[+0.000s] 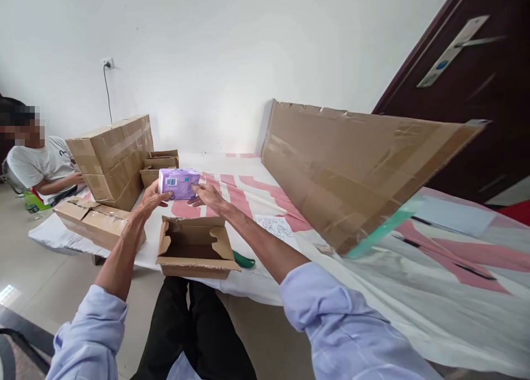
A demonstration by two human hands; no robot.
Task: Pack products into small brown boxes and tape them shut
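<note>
A purple soft pack with a white barcode label is held up between both of my hands above the table. My left hand grips its left end, fingers curled round it. My right hand presses its right end with fingers and thumb. Just below and nearer to me lies a small open cardboard box, flaps spread, nothing visible inside.
Taped brown cartons are stacked at the left, a flat carton in front of them, small open boxes behind. A big cardboard sheet leans at right. A green object lies by the open box. A seated person is far left.
</note>
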